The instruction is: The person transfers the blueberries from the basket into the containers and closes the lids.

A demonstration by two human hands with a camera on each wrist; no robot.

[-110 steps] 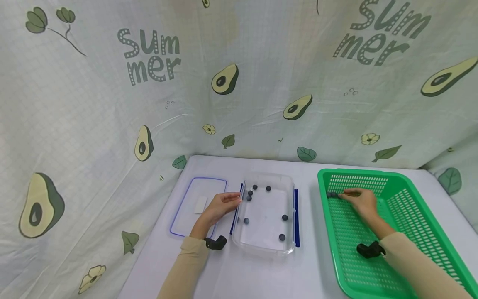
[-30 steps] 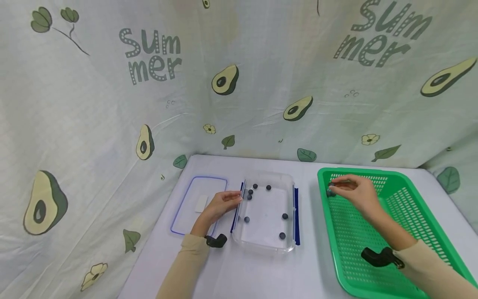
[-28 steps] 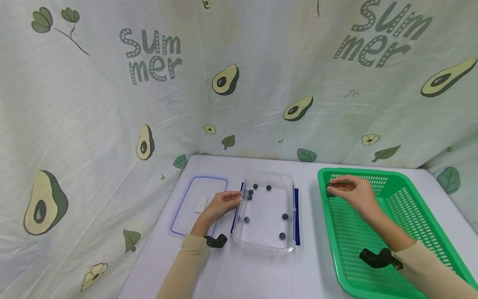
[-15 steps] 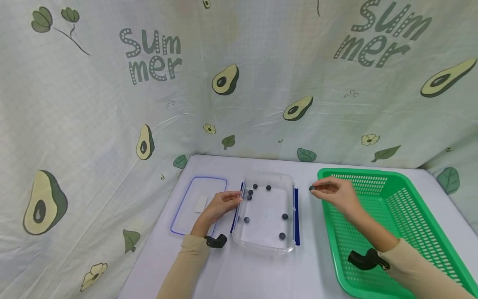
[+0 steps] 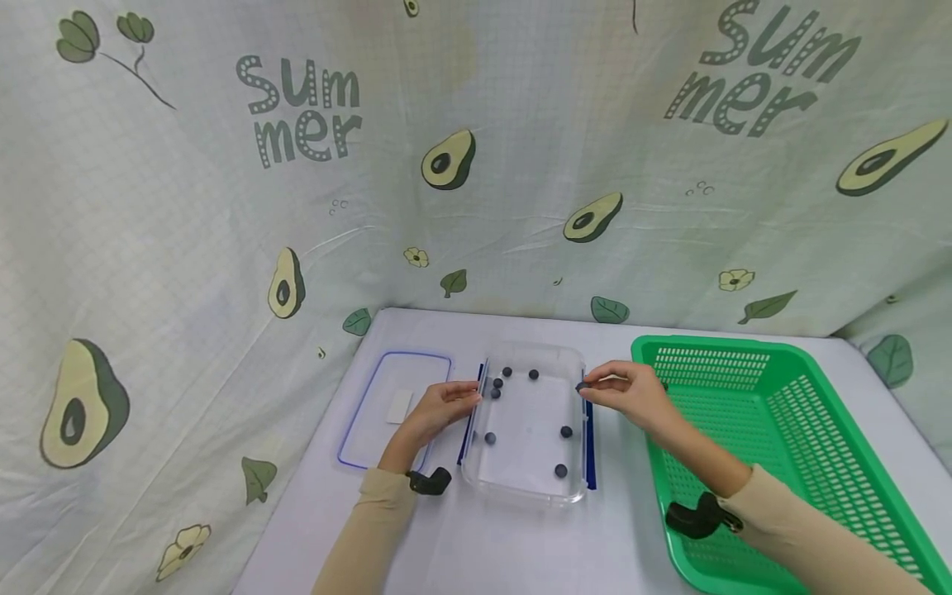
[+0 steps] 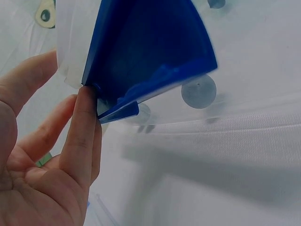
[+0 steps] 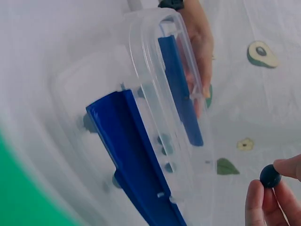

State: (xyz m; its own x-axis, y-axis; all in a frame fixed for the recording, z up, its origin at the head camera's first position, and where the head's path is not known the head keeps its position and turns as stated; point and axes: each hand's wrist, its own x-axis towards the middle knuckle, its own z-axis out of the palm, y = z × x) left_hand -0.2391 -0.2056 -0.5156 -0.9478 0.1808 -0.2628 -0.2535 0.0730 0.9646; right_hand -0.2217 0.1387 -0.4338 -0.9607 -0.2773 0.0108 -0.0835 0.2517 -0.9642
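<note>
Blueberry (image 5: 581, 386), small, round and dark blue, sits pinched in the right hand (image 5: 628, 395) at the right rim of the clear container (image 5: 525, 487) in the head view; the left hand (image 5: 439, 411) rests straight-fingered against the container's left side. From the left wrist, fingers (image 6: 82, 136) touch the container's blue clasp (image 6: 146, 56). From the right wrist, the matte berry (image 7: 270, 176) shows between thumb and fingertips (image 7: 256, 200), just beside the container (image 7: 155, 94).

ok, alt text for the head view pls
A person's right hand pinches a small dark ball at the right edge of a clear plastic container holding several more. Their left hand rests against its left side; a green basket sits right.
</note>
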